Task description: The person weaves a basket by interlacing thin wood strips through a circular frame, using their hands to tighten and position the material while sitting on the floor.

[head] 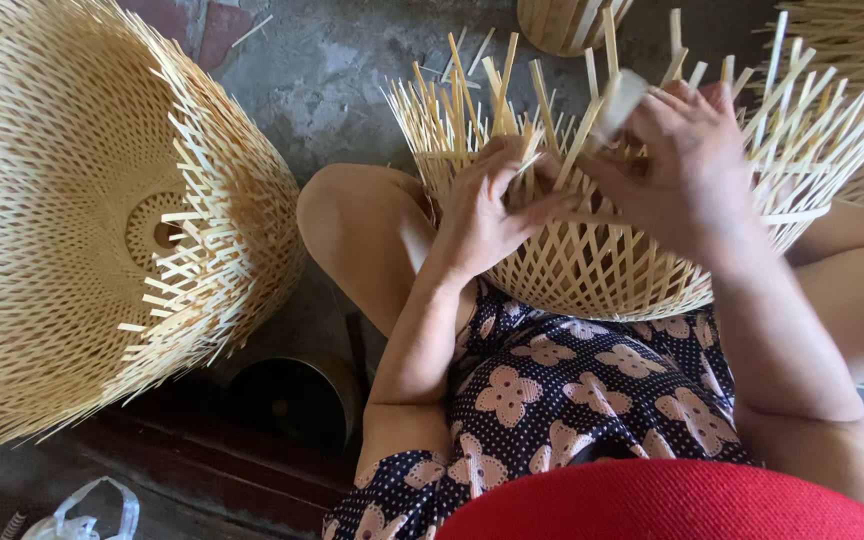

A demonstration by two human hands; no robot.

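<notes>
Half-woven bamboo basket [602,265] rests on lap, under both hands. Left hand [487,205] fingers pinch a loose strip; right hand [687,165] fingers curl around upright strips. Likely light, springy, splintery; best held near woven rim. Finished basket [102,220] lies left.

floor: grey, mottled concrete floor [332,70] beneath me | on it: large pale woven bamboo shade [82,220] on its side at my left | loose bamboo splinters [252,30] | crumpled clear plastic bag [82,515] | small round woven bamboo base [562,22] ahead
</notes>
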